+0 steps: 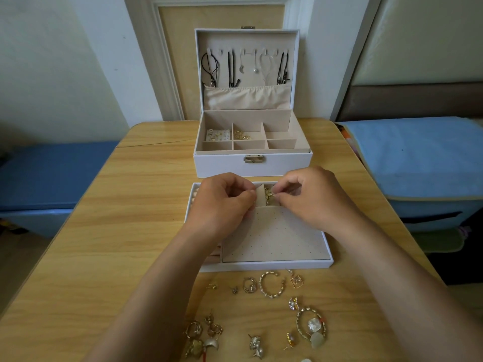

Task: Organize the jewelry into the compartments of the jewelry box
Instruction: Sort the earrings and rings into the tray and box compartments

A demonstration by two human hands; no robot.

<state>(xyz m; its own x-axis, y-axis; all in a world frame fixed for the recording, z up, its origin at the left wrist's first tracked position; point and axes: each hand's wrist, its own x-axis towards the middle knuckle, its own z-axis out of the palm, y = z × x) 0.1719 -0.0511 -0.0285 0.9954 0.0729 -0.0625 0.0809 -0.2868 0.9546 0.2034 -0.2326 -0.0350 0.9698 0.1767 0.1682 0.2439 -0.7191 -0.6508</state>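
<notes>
Jewelry box [252, 165] stands open at the far edge of the wooden table [130, 205], and its lift-out tray [274, 265] lies mid-table. The right hand [311, 197] pinches gold earrings [269, 197] in a far tray compartment. The left hand [222, 202] curls beside them; I cannot tell what it holds. Loose earrings [269, 284] lie near the near edge.

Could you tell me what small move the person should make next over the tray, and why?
Probably let the right hand release the gold pieces it seems to pinch into the tray compartment beneath, beside the left hand. The hand is already over that compartment, and loose earrings wait on the table.
</notes>
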